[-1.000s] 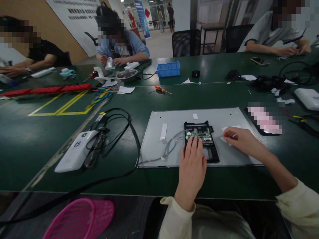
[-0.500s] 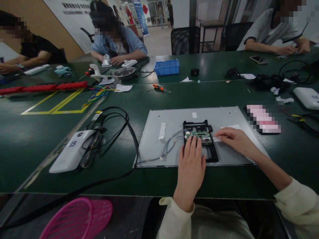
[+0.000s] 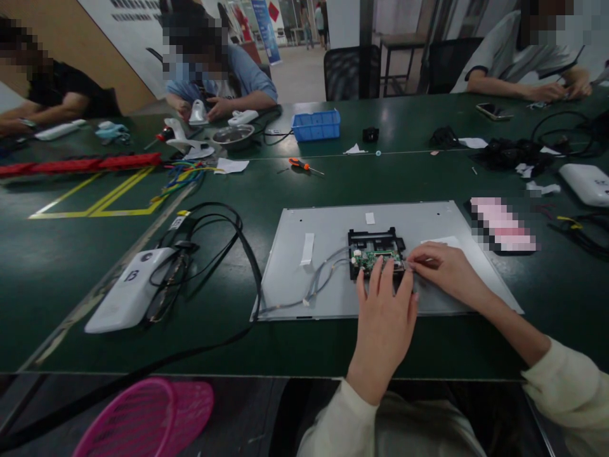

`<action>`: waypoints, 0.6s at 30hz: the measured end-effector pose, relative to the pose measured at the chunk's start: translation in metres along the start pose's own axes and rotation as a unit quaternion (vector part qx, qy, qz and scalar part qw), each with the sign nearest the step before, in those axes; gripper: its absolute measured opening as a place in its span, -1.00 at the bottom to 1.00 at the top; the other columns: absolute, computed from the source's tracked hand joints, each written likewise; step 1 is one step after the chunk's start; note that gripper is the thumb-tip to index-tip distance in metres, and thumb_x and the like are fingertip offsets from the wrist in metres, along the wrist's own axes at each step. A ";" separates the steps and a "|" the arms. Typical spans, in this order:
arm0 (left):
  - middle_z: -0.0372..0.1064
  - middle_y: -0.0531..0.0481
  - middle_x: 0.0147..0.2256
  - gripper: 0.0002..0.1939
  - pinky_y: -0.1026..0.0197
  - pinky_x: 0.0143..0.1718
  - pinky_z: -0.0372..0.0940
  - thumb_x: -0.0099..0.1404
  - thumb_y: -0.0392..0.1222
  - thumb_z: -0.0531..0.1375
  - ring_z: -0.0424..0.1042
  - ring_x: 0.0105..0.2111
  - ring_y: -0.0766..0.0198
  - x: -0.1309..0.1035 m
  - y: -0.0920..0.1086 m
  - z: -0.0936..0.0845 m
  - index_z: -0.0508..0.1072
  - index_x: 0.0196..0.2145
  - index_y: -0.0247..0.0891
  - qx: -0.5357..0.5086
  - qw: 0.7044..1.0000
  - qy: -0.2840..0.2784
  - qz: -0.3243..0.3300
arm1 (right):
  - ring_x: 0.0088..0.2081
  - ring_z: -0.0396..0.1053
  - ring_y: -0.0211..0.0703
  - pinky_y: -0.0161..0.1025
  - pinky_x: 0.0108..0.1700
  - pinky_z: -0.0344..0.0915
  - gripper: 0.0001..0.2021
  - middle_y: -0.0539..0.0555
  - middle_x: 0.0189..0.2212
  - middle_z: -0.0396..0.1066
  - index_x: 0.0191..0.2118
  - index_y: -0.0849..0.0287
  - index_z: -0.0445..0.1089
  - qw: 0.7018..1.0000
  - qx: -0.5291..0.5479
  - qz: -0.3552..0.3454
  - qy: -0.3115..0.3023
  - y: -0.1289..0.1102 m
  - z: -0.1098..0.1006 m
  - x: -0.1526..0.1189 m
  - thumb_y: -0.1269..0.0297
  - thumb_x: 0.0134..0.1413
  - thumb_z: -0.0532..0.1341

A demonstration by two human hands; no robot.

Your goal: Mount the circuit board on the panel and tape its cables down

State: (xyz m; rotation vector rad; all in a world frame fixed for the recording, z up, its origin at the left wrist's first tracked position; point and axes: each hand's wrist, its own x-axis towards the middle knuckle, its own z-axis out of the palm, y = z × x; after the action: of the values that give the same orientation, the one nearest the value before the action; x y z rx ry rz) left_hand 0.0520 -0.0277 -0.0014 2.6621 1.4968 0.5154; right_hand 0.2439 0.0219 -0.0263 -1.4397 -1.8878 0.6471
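Note:
A large grey metal panel (image 3: 280,279) lies flat on the table in front of me. On it sits a black plastic frame (image 3: 353,237) that carries a green circuit board (image 3: 364,259). My left hand (image 3: 384,311) rests with spread fingertips at the board's lower side and covers the lower part of the frame. My right hand (image 3: 445,270) is pinched at the frame's right edge on a thin pale strip (image 3: 408,266), mostly hidden by the fingers. Grey cables (image 3: 314,285) run from the board's left side across the panel.
To the left lie a white device (image 3: 128,289) and black cables (image 3: 238,228). A screwdriver (image 3: 302,165), a blue basket (image 3: 316,126) and a metal bowl (image 3: 233,136) are farther back. A pink phone (image 3: 502,225) lies right of the panel. Several people sit opposite.
My left hand has shifted right along the board, its fingers spreading wider. My right fingers remain pinched by the frame's right edge, and less of the pale strip shows.

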 end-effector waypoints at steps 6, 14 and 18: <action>0.04 -0.14 0.27 -0.57 -0.25 0.24 0.04 0.41 -0.12 -0.02 0.01 0.28 -0.05 0.006 0.006 0.011 0.20 0.21 -0.13 0.016 1.000 -0.005 -0.026 | -0.22 0.45 -0.11 -0.18 -0.24 0.42 -0.85 0.06 -0.27 0.50 -0.30 0.10 0.47 1.000 -0.016 -0.017 -0.018 -0.004 -0.001 0.000 0.31 0.11 0.15; 0.06 -0.15 0.25 -0.57 -0.28 0.21 0.06 0.38 -0.18 0.01 0.03 0.27 -0.07 0.007 0.011 0.016 0.22 0.19 -0.11 0.031 0.999 0.012 -0.037 | -0.20 0.47 -0.10 -0.14 -0.17 0.43 -0.81 0.05 -0.24 0.52 -0.24 0.09 0.49 0.999 -0.019 -0.015 -0.026 -0.003 -0.003 -0.002 0.30 0.12 0.13; 0.06 -0.15 0.25 -0.59 -0.30 0.21 0.05 0.38 -0.19 0.01 0.02 0.27 -0.08 0.007 0.011 0.017 0.24 0.17 -0.11 0.029 0.999 0.008 -0.037 | -0.22 0.47 -0.11 -0.14 -0.19 0.42 -0.81 0.05 -0.24 0.53 -0.25 0.09 0.49 0.999 -0.024 -0.011 -0.030 -0.006 -0.003 -0.003 0.32 0.11 0.12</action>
State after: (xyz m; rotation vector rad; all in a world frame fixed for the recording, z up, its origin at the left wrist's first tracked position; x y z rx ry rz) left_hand 0.0695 -0.0260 -0.0134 2.6385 1.6331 0.4983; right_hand 0.2431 0.0177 -0.0208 -1.4428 -1.9749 0.6451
